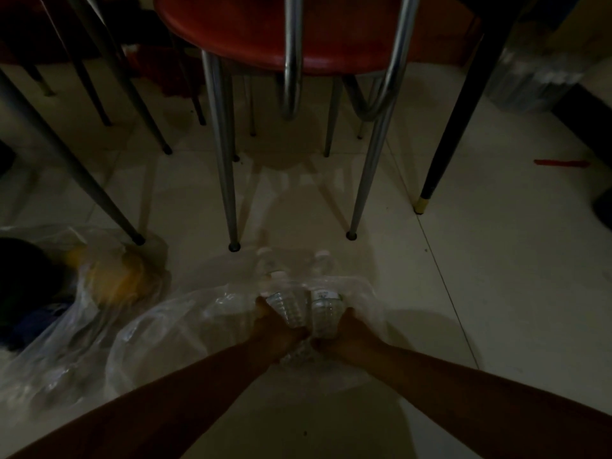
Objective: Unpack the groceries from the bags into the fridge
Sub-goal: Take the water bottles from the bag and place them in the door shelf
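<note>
Several clear plastic water bottles (291, 306) with white caps lie bunched on the tiled floor, half inside a clear plastic bag (172, 329). My left hand (275, 329) grips the bottles from the left side. From the right, my right hand (347, 336) is closed on a bottle (326, 313). The scene is dim, so the fingers are partly hidden behind the bottles. A second clear bag (82, 313) at the left holds something yellow (116, 279) and dark items.
A red chair (314, 31) with chrome legs (228, 180) stands directly ahead of the bottles. More chair legs (76, 173) stand at the left and a dark table leg (443, 154) at the right. A red strip (559, 163) lies on the floor far right.
</note>
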